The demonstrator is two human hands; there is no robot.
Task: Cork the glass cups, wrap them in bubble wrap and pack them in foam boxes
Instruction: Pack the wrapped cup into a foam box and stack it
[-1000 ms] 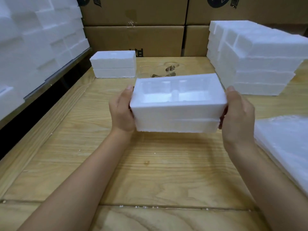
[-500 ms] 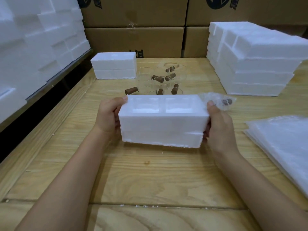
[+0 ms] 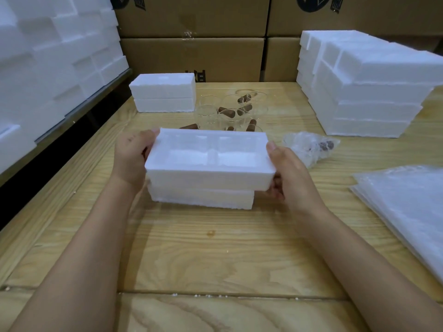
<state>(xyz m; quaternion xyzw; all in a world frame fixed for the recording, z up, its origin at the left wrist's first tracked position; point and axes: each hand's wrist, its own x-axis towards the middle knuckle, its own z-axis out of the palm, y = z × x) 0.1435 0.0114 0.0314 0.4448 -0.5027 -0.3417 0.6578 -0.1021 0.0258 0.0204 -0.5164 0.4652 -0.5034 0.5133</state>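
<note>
Two hands, left (image 3: 130, 159) and right (image 3: 290, 180), clasp the upper foam tray (image 3: 208, 174) endwise.

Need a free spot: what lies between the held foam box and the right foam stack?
Head view: beside the foam box, a crumpled bubble-wrap bundle with something brown inside lies on the table.

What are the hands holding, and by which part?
The upper foam box half, by its two short ends: left hand on the left end, right hand on the right.
</note>
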